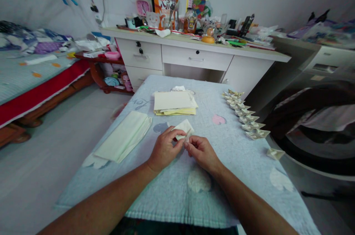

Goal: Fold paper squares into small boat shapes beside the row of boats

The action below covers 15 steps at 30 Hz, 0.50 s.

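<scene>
Between my two hands is a small folded piece of white paper [186, 125], held just above the cloth-covered table. My left hand [167, 145] pinches its left side between thumb and fingers. At the lower right edge, my right hand [202, 150] grips the paper with thumb and forefinger close to my left thumb. Beyond the hands lies a stack of cream paper sheets [173, 101]. Folded pale paper [123, 135] rests to the left. Along the right side stands a row of folded paper boats [246, 118], with one single paper boat [275, 153] nearer to me.
A pale blue patterned cloth [166, 198] covers the table. Behind it is a white desk [196, 57] crowded with a jar [190, 20], an orange snack bag [165, 0] and other items. A bed [41, 79] stands at left, a washing machine [318, 116] at right.
</scene>
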Each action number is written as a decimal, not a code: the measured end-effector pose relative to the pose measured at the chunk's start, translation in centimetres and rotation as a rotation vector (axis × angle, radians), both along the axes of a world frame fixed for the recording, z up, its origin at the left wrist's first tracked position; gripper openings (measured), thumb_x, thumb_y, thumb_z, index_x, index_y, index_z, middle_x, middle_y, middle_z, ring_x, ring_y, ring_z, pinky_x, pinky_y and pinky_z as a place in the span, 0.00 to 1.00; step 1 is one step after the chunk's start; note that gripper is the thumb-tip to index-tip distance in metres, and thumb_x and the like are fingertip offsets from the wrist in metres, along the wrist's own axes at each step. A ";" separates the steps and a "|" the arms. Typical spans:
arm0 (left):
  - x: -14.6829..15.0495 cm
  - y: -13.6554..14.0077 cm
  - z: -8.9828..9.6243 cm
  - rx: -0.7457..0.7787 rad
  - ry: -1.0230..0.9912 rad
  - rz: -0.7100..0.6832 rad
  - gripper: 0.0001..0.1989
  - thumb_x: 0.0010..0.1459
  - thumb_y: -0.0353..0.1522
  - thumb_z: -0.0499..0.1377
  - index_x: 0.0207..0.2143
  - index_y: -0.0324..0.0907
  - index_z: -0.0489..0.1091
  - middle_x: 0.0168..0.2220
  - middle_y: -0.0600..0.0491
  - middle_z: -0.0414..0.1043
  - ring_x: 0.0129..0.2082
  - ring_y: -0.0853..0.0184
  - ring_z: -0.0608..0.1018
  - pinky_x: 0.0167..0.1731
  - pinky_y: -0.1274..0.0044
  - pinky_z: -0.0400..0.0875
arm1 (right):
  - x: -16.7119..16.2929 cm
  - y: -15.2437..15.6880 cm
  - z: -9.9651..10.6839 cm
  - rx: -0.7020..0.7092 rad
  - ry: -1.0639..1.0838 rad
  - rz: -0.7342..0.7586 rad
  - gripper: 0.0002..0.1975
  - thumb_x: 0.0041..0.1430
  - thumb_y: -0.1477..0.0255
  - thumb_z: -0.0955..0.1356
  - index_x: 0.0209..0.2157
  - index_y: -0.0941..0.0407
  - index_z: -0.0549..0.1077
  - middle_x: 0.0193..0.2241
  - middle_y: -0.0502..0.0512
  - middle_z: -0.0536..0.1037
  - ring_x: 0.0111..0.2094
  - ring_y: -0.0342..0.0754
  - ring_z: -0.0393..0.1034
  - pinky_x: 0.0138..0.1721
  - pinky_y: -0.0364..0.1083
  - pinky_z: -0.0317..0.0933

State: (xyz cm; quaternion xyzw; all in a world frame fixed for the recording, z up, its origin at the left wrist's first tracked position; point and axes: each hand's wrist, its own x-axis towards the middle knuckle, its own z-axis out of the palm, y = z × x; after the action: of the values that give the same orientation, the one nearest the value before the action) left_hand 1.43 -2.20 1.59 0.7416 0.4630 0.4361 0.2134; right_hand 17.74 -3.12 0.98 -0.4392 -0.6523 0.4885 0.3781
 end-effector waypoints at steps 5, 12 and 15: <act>0.0 0.0 0.4 -0.052 -0.051 0.007 0.06 0.52 0.24 0.59 0.33 0.42 0.70 0.31 0.55 0.69 0.31 0.70 0.73 0.31 0.80 0.67 | 0.0 0.0 0.0 -0.003 0.014 0.014 0.19 0.59 0.59 0.65 0.21 0.57 0.65 0.17 0.46 0.63 0.20 0.39 0.54 0.23 0.40 0.48; 0.0 0.0 0.2 -0.063 -0.057 0.045 0.05 0.51 0.24 0.58 0.29 0.42 0.67 0.29 0.56 0.67 0.28 0.71 0.71 0.28 0.81 0.66 | -0.2 -0.1 -0.1 0.026 -0.002 0.043 0.19 0.60 0.59 0.65 0.21 0.57 0.64 0.18 0.46 0.61 0.21 0.39 0.53 0.24 0.40 0.49; 0.0 0.0 0.0 -0.063 -0.057 0.041 0.04 0.51 0.24 0.57 0.27 0.42 0.67 0.29 0.55 0.67 0.28 0.71 0.71 0.28 0.81 0.66 | -0.2 -0.1 0.0 0.042 -0.010 0.051 0.19 0.60 0.59 0.64 0.21 0.57 0.64 0.18 0.45 0.61 0.21 0.39 0.53 0.24 0.40 0.49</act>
State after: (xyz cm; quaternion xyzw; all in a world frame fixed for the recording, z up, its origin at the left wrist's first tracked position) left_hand 1.39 -2.20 1.62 0.7121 0.4855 0.4464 0.2406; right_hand 17.51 -3.25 0.98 -0.4168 -0.6754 0.4819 0.3713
